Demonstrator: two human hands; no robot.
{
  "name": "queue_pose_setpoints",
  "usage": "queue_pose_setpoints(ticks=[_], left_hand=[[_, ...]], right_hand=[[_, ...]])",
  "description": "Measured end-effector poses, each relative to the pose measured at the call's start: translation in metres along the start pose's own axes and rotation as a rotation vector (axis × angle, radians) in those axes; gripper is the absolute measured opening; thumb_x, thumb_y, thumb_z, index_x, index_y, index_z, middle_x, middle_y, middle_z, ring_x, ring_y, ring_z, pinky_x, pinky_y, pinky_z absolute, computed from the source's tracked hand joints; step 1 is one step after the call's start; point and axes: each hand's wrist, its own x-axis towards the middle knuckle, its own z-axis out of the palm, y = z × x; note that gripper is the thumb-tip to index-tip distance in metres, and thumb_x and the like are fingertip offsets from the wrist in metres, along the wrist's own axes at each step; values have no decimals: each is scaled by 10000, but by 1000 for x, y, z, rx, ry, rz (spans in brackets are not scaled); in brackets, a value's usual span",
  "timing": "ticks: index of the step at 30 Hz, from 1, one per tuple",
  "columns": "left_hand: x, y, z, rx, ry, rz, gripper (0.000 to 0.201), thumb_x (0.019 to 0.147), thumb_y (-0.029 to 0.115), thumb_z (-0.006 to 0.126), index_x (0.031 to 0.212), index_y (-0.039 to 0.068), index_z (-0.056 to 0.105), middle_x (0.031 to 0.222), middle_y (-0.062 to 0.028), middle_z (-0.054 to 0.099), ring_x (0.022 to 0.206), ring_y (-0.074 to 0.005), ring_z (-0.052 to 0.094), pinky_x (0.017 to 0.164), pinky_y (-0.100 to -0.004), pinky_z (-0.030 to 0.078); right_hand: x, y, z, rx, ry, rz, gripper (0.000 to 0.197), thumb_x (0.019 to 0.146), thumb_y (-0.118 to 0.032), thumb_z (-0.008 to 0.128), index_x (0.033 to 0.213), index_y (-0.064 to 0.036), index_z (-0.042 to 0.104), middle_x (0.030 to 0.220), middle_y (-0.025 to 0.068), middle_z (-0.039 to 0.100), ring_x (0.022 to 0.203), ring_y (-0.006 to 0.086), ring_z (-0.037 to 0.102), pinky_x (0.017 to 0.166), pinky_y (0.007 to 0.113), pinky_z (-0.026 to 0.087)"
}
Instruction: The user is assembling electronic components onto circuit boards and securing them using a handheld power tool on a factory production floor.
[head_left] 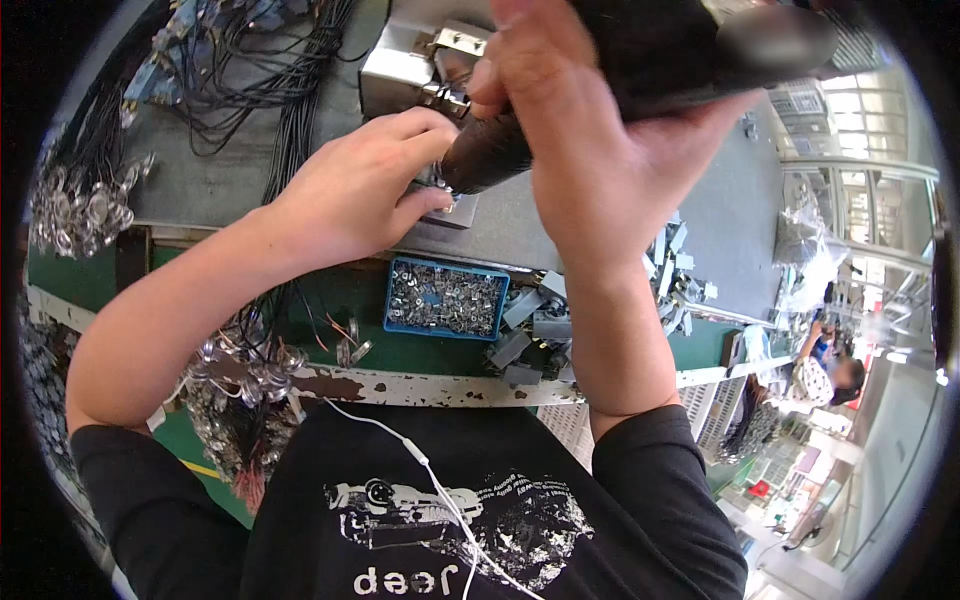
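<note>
The right hand had its fingers closed round a thick black tool, which slanted down across the counter so that its tapered nose ended right beside the fingers of the left hand. Those left fingers were bent, the index above the nose and the thumb below it; whether they pinched a small piece there could not be told, as the hand and the tool hid the spot.

Just beyond the left fingertips stood a shiny metal fixture, and a flat metal plate showed just below the left thumb. To the left of the left fingers, a bundle of black cables ran along the counter, and farther out that way hung a cluster of metal rings.

On the wearer's side of the left fingers, a blue tray held many small metal parts. To the right of that tray, nearer the wearer than the right fingers, lay a heap of grey blocks, with more grey pieces past the right forearm. Well apart from the right fingers, far off to the right, another person was in view.
</note>
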Motion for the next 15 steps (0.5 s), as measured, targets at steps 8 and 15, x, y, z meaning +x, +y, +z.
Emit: queue_pose_setpoints(ticks=[8,15], left_hand=[[-1,-5,5,-7,-2,-14,383,912,181,734,1220,42,554,1245,-93,582,1178,-339,595,960,-438,529],[2,-12,6,-68,-7,141,395,890,164,751,1216,31,573,1253,-107,595,1178,-337,602,970,-434,528]], right_hand=[[0,-1,12,-145,-140,-146,457,869,16,788,1264,75,566,1058,182,693,849,191,699,738,285,579],[-1,-10,26,-179,-90,-275,534,879,-15,794,1327,65,514,1114,208,674,901,213,701,768,299,586]])
